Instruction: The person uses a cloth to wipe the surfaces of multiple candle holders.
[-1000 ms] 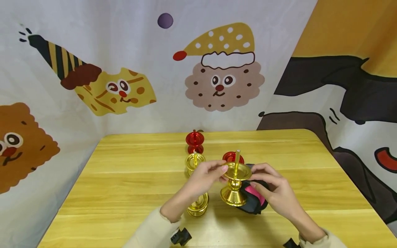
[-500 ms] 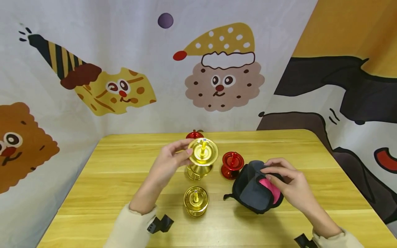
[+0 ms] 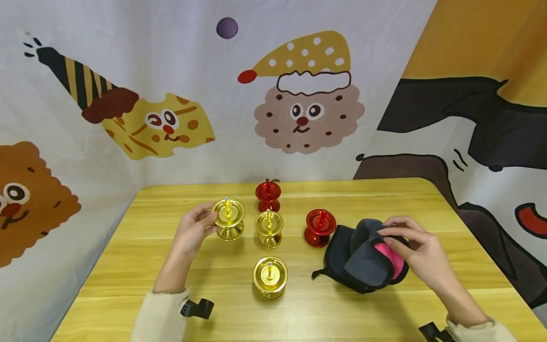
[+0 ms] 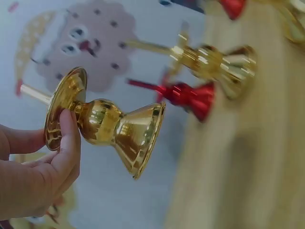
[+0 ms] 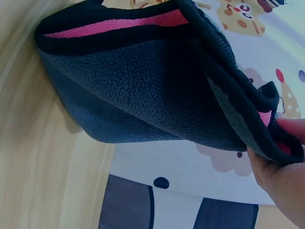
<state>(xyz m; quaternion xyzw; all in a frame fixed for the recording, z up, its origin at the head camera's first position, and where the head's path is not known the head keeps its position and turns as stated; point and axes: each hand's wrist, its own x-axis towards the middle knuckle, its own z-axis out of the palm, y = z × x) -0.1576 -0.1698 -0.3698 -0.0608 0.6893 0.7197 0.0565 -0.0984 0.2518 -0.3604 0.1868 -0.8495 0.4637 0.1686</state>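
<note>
In the head view my left hand pinches the dish rim of a gold candle holder at the left of the group. The left wrist view shows thumb and fingers on the dish of this candle holder, its flared foot free. My right hand pinches the upper edge of a folded dark grey cloth with black edging and a pink side. Close up in the right wrist view, the fuzzy cloth hangs from the fingers, its lower part by the table.
Two more gold candle holders, a middle one and a nearer one, stand upright. A red candle holder is behind them, another red candle holder beside the cloth. A printed curtain hangs behind the wooden table.
Both hands were at the gold candle holder; the left hand has carried it leftward past the middle one and lower. The right hand has moved right with the cloth.
</note>
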